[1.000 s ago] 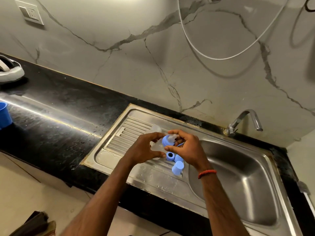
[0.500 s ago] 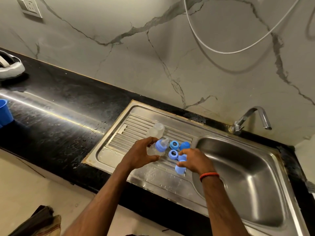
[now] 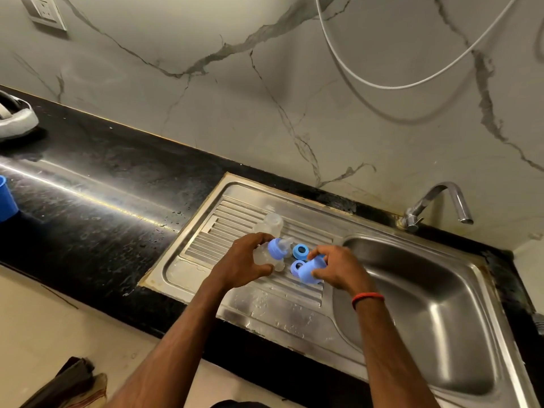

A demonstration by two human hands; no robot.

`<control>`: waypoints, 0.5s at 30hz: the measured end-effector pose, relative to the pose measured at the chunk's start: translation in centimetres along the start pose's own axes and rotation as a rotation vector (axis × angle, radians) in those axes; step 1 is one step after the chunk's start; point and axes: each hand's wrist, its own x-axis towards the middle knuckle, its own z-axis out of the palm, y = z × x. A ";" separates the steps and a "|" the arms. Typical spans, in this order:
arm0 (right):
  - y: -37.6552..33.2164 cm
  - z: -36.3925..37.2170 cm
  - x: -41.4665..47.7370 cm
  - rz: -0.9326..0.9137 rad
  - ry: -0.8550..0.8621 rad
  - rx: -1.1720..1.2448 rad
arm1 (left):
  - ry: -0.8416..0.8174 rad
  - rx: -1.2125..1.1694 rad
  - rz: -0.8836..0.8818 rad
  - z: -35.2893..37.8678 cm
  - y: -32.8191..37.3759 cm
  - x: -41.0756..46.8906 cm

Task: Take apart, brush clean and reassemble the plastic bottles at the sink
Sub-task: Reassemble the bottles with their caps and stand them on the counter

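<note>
My left hand (image 3: 243, 265) grips a clear plastic bottle (image 3: 265, 256) lying sideways over the ribbed drainboard (image 3: 206, 231); a blue collar with a clear teat (image 3: 278, 248) is on its neck. My right hand (image 3: 335, 270) holds a blue cap (image 3: 310, 270) just right of it. Two blue rings lie on the drainboard between my hands, one (image 3: 300, 251) farther back and one (image 3: 296, 266) nearer. A second clear bottle (image 3: 270, 222) rests behind my left hand.
The steel sink basin (image 3: 426, 313) is to the right, its tap (image 3: 435, 201) at the back corner. Black wet countertop (image 3: 97, 207) stretches left, with a blue cup (image 3: 6, 198) at the left edge and a white object (image 3: 14, 119) farther back. A white cable hangs on the marble wall.
One second ago both hands were together at the bottle's blue collar. My right hand then dropped to the loose blue parts and now holds a blue cap lifted off the drainboard.
</note>
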 end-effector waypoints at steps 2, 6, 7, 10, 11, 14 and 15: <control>-1.0 -2.3 0.1 -0.061 0.059 0.079 | 0.001 0.009 -0.003 -0.2 0.3 0.2; -3.0 -6.0 -1.2 -0.190 0.187 0.230 | 0.008 0.017 -0.020 -0.3 0.7 0.6; -3.4 -6.6 -1.5 -0.233 0.196 0.257 | 0.011 0.020 -0.020 -0.3 0.9 0.8; -4.2 -6.8 -1.7 -0.324 0.167 0.327 | 0.009 0.030 -0.009 -0.3 1.1 1.2; -4.4 -6.6 -1.6 -0.343 0.155 0.334 | 0.006 0.030 -0.009 -0.3 1.3 1.3; -4.5 -5.5 -1.1 -0.371 0.124 0.336 | -0.001 0.026 0.009 -0.3 1.5 1.5; -4.5 -5.2 -1.0 -0.373 0.121 0.337 | -0.001 0.027 0.017 -0.3 1.6 1.6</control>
